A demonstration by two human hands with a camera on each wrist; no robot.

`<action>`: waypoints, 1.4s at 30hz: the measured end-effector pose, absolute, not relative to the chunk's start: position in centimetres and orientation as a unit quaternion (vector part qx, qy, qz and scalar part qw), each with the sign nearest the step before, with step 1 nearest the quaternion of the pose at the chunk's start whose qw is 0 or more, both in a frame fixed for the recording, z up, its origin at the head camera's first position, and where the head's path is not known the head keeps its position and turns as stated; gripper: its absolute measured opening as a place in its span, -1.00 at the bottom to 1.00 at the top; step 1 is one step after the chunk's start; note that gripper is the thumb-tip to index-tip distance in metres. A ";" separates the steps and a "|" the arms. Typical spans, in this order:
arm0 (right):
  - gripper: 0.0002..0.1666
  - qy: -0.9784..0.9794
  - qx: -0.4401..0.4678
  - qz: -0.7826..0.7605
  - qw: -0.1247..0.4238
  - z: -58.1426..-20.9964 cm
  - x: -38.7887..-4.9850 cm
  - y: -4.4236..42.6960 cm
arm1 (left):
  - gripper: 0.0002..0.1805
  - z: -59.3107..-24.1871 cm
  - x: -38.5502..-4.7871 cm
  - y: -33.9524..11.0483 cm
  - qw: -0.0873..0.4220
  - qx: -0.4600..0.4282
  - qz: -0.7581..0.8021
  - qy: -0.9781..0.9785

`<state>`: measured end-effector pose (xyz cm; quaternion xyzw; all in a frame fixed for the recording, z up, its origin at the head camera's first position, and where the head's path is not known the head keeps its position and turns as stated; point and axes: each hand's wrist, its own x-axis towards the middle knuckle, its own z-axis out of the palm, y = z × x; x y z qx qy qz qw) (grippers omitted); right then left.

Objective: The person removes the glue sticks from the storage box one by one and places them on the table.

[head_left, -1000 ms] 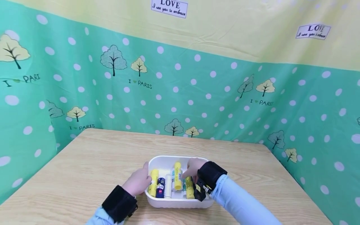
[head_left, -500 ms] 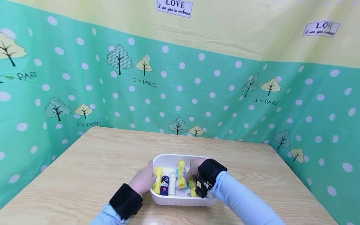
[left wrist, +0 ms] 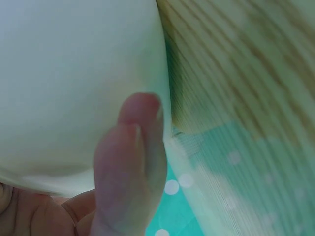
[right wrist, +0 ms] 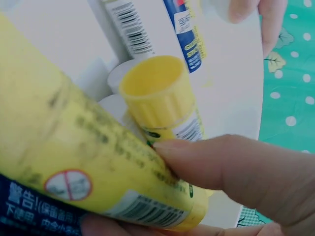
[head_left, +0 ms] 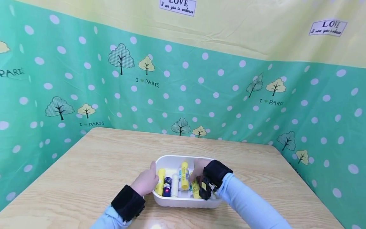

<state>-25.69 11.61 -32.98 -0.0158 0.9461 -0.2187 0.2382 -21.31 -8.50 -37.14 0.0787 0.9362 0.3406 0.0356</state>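
A white plastic basket (head_left: 187, 202) holds several glue sticks. My left hand (head_left: 146, 180) grips its left rim, and in the left wrist view the thumb and fingers close on the white wall (left wrist: 74, 73). My right hand (head_left: 199, 166) is inside the right part. In the right wrist view its thumb and fingers pinch a yellow glue stick (right wrist: 93, 147). Beside that lies another yellow glue stick (right wrist: 160, 96), resting on top of others near the middle. A yellow glue stick (head_left: 160, 180), a navy one (head_left: 167, 187) and a white one (head_left: 174, 186) line the left side.
The basket stands near the front of a wood-grain table (head_left: 120, 152). A green and yellow printed curtain (head_left: 200, 95) hangs behind the table and along both sides. The right wrist band and its camera (head_left: 206, 187) cover part of the basket's right end.
The view has shifted slightly, so the basket and hands appear a little further right than a second ago. Both hands keep their places, and the glue sticks look the same.
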 end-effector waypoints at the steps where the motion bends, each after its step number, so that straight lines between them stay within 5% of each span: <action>1: -0.80 0.942 -0.018 -0.227 0.245 -32.8 -25.6 11.7 | -0.36 -37.1 -21.3 -8.4 0.037 0.078 0.341 0.936; 18: -0.76 0.918 -0.034 -0.304 0.253 -31.4 -24.8 13.5 | -0.36 -36.9 -21.0 -7.9 0.035 0.082 0.338 0.937; 34: -0.57 0.861 -0.085 -0.455 0.212 -30.1 -24.1 16.5 | -0.36 -37.0 -20.8 -8.0 0.047 0.076 0.349 0.933; 42: -0.39 0.827 -0.085 -0.535 0.147 -29.1 -22.3 20.0 | -0.35 -36.9 -21.0 -8.3 0.056 0.069 0.354 0.931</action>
